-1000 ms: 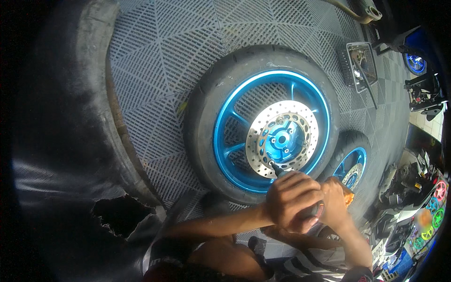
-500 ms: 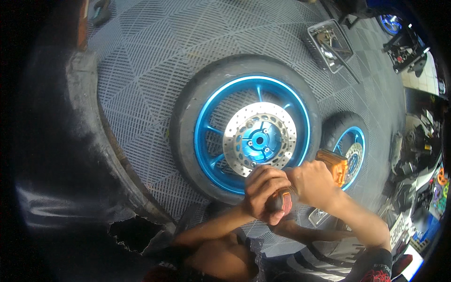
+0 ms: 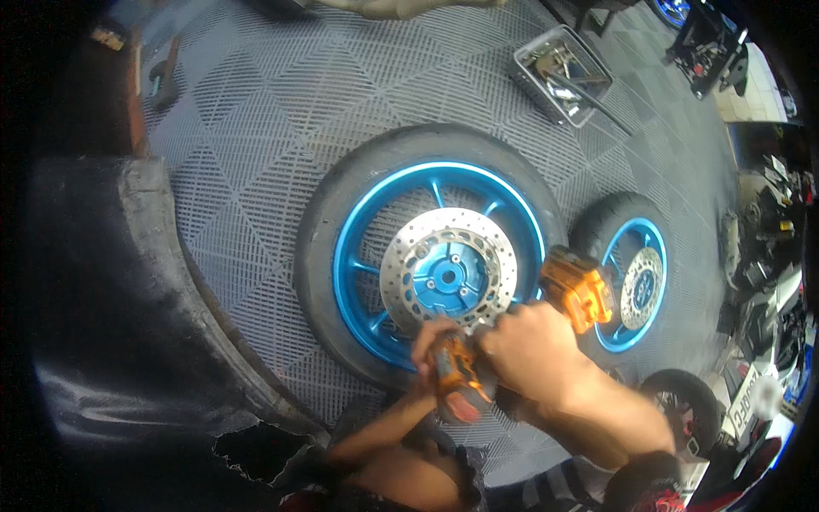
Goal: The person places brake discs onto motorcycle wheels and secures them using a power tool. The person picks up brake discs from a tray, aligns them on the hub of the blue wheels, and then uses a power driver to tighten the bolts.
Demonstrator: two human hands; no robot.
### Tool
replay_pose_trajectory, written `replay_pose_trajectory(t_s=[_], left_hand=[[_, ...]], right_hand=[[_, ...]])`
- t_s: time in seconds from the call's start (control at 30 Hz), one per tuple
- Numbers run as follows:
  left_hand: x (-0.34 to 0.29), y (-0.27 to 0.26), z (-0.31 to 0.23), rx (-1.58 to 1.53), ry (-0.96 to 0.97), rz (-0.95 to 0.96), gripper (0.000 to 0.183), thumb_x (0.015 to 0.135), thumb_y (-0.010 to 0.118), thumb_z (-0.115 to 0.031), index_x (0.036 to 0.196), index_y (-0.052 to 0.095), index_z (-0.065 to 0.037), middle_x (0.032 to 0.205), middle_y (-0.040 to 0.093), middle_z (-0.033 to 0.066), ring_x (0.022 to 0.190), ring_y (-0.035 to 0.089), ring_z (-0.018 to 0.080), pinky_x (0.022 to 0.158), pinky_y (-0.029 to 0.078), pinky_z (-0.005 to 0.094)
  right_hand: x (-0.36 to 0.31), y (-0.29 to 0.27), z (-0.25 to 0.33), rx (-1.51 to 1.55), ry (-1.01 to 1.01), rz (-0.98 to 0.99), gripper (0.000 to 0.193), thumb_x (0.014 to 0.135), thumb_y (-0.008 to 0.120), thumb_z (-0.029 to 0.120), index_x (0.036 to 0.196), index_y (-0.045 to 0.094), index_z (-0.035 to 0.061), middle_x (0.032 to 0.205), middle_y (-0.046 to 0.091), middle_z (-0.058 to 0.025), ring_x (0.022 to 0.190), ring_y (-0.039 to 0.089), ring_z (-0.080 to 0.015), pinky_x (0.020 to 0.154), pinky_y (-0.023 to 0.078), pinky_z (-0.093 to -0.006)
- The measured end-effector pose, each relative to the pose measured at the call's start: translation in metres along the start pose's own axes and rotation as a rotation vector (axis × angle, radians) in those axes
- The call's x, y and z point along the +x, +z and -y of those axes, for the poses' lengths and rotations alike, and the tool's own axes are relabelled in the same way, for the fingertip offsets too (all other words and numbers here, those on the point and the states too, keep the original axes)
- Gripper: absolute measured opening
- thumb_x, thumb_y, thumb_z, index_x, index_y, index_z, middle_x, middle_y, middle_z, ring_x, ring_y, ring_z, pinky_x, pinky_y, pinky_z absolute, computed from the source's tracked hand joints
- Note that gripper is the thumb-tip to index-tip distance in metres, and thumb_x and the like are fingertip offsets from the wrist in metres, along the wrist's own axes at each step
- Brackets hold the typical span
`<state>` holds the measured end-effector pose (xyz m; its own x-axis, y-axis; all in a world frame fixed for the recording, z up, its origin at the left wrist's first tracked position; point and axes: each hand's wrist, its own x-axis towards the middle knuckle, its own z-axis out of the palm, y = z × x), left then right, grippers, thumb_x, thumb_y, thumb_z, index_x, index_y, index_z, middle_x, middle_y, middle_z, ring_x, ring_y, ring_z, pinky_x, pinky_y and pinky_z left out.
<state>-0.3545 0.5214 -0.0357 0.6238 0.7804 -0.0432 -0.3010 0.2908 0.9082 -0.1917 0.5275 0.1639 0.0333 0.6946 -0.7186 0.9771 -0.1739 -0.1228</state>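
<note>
My right hand [image 3: 539, 348] is closed round the grip of an orange and black cordless power driver [image 3: 461, 369]. The driver's orange battery [image 3: 584, 290] sticks out beyond that fist, to the upper right. On the far side of the driver's head, my left hand [image 3: 429, 343] has its fingers curled against the tool near its front end. The tool's head partly hides them. Both hands are over the lower edge of a perforated silver brake disc [image 3: 394, 269] on a blue motorcycle wheel [image 3: 341, 260] lying flat. Whether the driver touches a bolt is hidden.
A second blue wheel [image 3: 653, 299] with a disc lies to the right. Beyond it, a grey basket [image 3: 526, 83] holds tools, with a long bar poking out. A torn black seat-like surface [image 3: 102, 282] fills the left side. Motorcycle parts crowd the right edge.
The view has shifted. The driver has tilted and shows more of its orange body. My left hand has slid from over the driver's head to its far side.
</note>
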Motion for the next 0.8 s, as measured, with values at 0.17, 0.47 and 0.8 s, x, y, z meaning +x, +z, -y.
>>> replay_pose_trajectory(t_s=[0.17,0.47,0.8], left_hand=[[0.031,0.027,-0.038,0.214,-0.054,0.081,0.082,0.098,0.035,-0.066,0.114,0.060,0.011,0.105,0.065,0.0213,0.088,0.067,0.0295,0.078,0.052,0.0373],[0.089,0.090,-0.036,0.272,0.259,0.533,0.061,0.088,0.061,-0.050,0.110,0.063,0.007,0.094,0.065,0.0211,0.084,0.061,0.0359,0.079,0.049,0.0451],[0.095,0.092,-0.006,0.316,0.206,0.592,0.045,0.087,0.065,-0.040,0.101,0.063,0.003,0.087,0.064,0.0194,0.079,0.058,0.0360,0.074,0.048,0.0460]], right_hand=[[-0.031,0.028,-0.038,0.362,0.070,-0.250,0.030,0.077,0.073,0.023,0.104,0.073,0.0094,0.073,0.071,-0.0161,0.072,0.072,-0.0365,0.066,0.056,-0.0451],[-0.079,0.160,-0.014,0.904,0.449,-0.481,0.026,0.086,0.074,0.011,0.110,0.066,0.0053,0.104,0.073,-0.0106,0.093,0.071,-0.0265,0.080,0.055,-0.0421],[-0.056,0.167,-0.019,1.208,0.602,-0.521,0.021,0.091,0.070,0.007,0.112,0.065,0.0030,0.102,0.072,-0.0085,0.095,0.070,-0.0225,0.083,0.055,-0.0383]])
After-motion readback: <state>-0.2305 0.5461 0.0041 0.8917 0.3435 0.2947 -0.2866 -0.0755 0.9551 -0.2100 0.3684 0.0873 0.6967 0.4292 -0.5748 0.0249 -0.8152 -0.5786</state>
